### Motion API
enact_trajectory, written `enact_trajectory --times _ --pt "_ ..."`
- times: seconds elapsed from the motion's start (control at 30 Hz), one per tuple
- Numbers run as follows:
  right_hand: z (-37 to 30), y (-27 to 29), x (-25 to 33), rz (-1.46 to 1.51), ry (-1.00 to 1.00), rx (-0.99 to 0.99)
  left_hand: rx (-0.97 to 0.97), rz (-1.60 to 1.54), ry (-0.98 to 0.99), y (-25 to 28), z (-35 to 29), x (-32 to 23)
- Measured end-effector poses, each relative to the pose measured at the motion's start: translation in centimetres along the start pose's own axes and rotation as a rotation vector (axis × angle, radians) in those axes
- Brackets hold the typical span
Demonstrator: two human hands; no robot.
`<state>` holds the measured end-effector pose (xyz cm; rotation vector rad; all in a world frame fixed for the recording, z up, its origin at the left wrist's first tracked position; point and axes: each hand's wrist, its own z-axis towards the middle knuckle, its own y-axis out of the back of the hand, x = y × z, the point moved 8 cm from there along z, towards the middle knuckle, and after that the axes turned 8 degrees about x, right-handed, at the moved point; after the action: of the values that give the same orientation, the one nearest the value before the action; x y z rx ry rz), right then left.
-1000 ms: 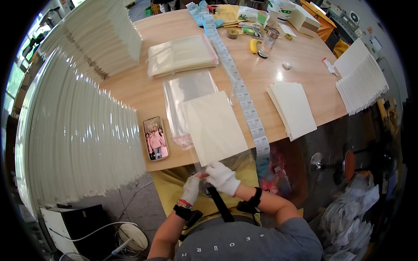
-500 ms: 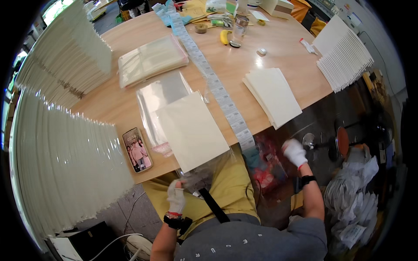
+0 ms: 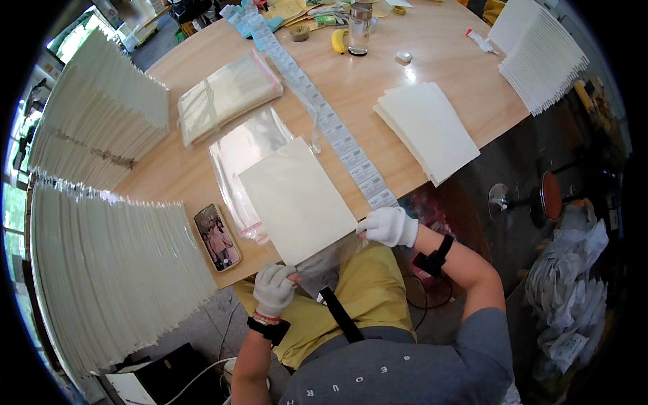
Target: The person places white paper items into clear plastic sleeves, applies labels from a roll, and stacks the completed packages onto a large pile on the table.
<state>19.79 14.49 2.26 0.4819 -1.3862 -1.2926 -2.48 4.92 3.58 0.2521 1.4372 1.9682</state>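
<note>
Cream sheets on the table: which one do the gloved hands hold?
The single cream sheet at the near table edge, lying on clear bags; the left hand and right hand grip its near corners.

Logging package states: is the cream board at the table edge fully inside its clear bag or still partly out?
Cannot tell for certain. The cream board lies flat; clear bag film shows only at its near edge, between the left hand and right hand.

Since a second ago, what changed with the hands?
Right hand swung out right, then came back to the card's near edge. Left hand stayed low at the clear bag below that edge. Phone, label strip and card stacks unchanged.
</note>
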Motion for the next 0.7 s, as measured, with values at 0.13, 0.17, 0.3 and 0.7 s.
enact_trajectory --times 0.13,0.17,0.3,0.7 --pt "-0.9 -1.6 -1.6 0.249 -0.279 0.091 0.037 -0.139 0.269 -1.5 -2.5 1.9" --pt "-1.0 -2.1 -1.7 0.268 -0.382 0.120 0.043 -0.176 0.371 -2.0 -3.3 2.6" --pt "-1.5 -3.8 -2.0 0.107 -0.713 -0.142 0.079 -0.720 1.154 -6.6 -7.4 6.1" --pt "-11.0 1.7 -2.6 -0.128 -1.143 -0.700 -0.370 -0.413 0.846 -1.1 -6.2 3.3"
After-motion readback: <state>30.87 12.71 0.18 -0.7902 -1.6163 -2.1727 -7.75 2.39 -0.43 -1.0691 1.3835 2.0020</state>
